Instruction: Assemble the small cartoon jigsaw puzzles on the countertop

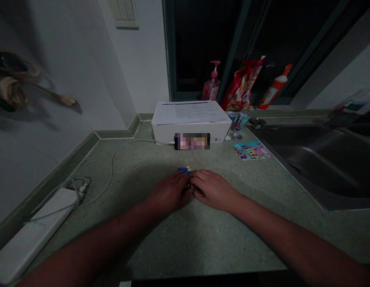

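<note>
My left hand (169,193) and right hand (214,189) together, fingertips closed on a small blue and yellow toy brick (185,170), over the green bench (161,247), a white box (216,133) ahead, a picture card (252,150) beside it, a steel sink (310,159) to the right

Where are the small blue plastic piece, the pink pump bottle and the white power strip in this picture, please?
small blue plastic piece (182,170): head view, on its blue middle part.
pink pump bottle (211,91): head view, on its body.
white power strip (32,239): head view, on its top face.
</note>
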`<control>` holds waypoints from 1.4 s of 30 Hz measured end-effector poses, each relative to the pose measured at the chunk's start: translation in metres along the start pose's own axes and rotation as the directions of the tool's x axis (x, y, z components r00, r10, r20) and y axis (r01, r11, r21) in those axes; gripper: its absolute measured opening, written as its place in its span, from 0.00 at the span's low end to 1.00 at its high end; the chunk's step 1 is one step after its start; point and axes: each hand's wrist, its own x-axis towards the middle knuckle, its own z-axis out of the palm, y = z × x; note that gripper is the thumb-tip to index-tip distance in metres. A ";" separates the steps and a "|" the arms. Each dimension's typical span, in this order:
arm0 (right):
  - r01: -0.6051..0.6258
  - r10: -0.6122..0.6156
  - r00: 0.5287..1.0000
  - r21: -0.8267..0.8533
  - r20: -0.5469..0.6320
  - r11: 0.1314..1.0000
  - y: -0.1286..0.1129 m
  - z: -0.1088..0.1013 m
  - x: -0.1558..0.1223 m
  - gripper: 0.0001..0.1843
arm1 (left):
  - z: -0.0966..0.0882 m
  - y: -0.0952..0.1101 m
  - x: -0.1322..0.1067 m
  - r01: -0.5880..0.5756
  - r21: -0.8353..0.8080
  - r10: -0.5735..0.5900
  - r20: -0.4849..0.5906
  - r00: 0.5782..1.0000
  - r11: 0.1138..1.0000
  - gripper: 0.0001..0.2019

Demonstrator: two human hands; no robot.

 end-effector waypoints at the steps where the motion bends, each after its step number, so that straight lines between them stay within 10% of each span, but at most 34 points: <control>1: 0.000 0.000 1.000 -0.017 0.001 1.000 0.000 0.001 0.001 0.07 | -0.001 0.000 0.000 0.012 -0.004 -0.012 0.009 1.000 1.000 0.16; 28: 0.014 -0.045 0.951 -0.103 -0.307 0.995 -0.002 0.001 0.003 0.16 | 0.010 -0.014 0.001 0.068 -0.076 -0.076 -0.107 0.991 0.995 0.20; 42: -0.084 0.080 0.965 -0.004 -0.250 0.996 0.004 0.008 0.005 0.12 | 0.008 -0.023 0.004 0.135 -0.050 -0.139 -0.086 0.987 0.990 0.16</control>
